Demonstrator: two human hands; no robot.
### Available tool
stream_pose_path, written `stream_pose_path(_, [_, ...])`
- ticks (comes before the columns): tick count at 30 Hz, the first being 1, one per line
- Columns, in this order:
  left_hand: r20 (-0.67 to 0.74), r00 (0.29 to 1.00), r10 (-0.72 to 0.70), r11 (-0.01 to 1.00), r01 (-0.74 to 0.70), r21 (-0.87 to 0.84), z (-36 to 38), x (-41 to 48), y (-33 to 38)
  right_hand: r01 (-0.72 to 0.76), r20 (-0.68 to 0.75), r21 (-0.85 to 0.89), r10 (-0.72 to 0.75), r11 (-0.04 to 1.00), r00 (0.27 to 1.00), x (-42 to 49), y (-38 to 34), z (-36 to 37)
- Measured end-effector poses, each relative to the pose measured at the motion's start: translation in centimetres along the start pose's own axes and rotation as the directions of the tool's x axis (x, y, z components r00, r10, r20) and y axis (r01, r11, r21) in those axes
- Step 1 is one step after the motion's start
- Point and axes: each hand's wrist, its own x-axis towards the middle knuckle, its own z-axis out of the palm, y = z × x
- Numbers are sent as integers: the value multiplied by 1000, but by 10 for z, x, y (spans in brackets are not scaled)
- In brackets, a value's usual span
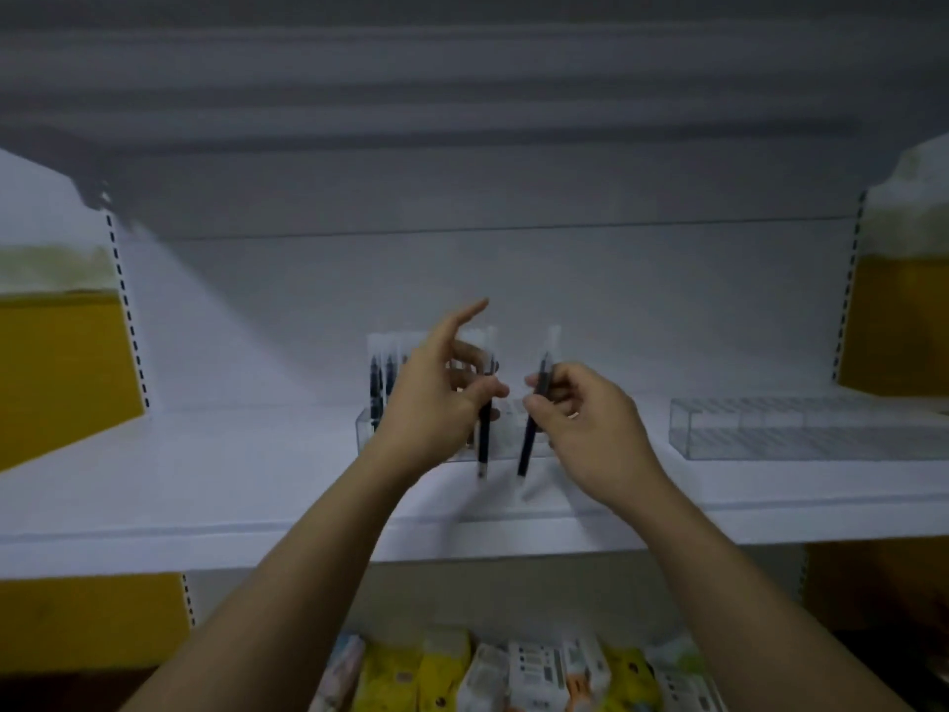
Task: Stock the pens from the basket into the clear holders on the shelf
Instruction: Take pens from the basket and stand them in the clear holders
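Down at the bottom edge sits a row of packets [513,675], yellow ones mixed with white ones that carry printed labels, packed side by side. A yellow wall [56,372] shows at the far left, and another yellow patch [898,321] at the far right, pale and blurred above. Slotted uprights [126,310] run up either side of the pale grey back panel [462,269]. Overhead hangs a dim grey overhang [462,95].
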Motion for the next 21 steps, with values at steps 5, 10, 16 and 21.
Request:
stream_pose_path(5, [9, 998, 54, 992, -55, 114, 0, 40, 1, 93, -93, -57, -98, 994, 991, 38, 4, -8])
stream_pose_path(10, [-68, 988, 136, 959, -114, 259, 9, 72, -9, 193, -117, -136, -209, 972, 971, 64, 16, -5])
stream_pose_path(16, [-135, 970, 204, 890, -127, 438, 19, 98, -33, 178, -201, -59, -186, 982, 962, 95, 39, 7])
stream_pose_path(21, [-146, 964, 220, 822, -102, 561, 23, 110, -51, 162, -220, -11, -160, 987, 962, 115, 50, 16])
